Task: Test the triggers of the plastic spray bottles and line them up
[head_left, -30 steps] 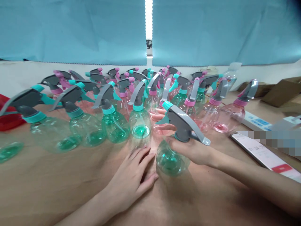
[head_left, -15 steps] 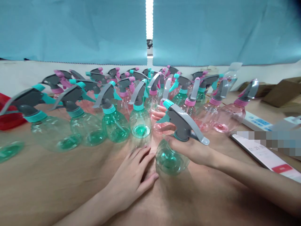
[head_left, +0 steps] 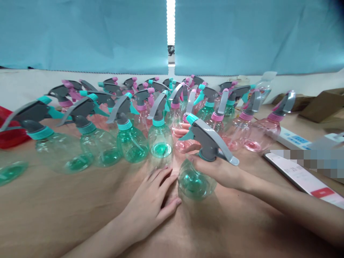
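Note:
A green spray bottle (head_left: 197, 182) with a grey trigger head and turquoise nozzle stands in front of me. My right hand (head_left: 212, 166) wraps round it just below the collar, thumb on the near side; the fingers reach behind the bottle and are partly hidden. To the left, my left hand (head_left: 153, 200) lies flat on the table, fingers stretched out and holding nothing. Beyond my hands stand a small clear-green spray bottle (head_left: 160, 141) and a darker green one (head_left: 131, 145). Pink-collared spray bottles (head_left: 259, 134) stand to the right.
Several more green and pink spray bottles crowd the back of the table (head_left: 67, 208). A phone (head_left: 298, 175) lies at the right near a white strip (head_left: 294, 138). Further back are a clear plastic bottle (head_left: 264, 86) and a cardboard box (head_left: 324, 107). Something red (head_left: 13, 138) sits at far left.

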A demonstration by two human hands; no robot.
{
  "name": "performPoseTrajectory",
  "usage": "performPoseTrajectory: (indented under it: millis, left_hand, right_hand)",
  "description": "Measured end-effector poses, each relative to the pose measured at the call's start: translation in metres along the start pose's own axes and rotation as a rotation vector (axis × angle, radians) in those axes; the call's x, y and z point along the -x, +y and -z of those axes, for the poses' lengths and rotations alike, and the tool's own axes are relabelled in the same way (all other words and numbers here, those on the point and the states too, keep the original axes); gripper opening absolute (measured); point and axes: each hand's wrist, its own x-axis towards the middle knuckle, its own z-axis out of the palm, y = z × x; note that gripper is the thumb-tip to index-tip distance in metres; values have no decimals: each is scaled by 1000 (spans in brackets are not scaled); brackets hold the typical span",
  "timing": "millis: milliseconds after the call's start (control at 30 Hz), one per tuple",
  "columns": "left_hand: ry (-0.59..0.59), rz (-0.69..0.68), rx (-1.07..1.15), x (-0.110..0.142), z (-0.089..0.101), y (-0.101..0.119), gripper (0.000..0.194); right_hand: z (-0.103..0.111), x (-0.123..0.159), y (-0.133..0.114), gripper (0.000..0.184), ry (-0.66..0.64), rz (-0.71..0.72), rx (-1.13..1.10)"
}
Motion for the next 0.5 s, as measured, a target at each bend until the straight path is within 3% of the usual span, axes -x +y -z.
performPoseTrajectory:
  millis: [167,500]
  left_hand:
    - [-13,-1,-12,0,0,-1,50]
    - [-7,-8,-15,1,0,-1,48]
  right_hand:
    - [0,-1,1,18,30,74,71]
    - [0,-3,-3,17,38,94,125]
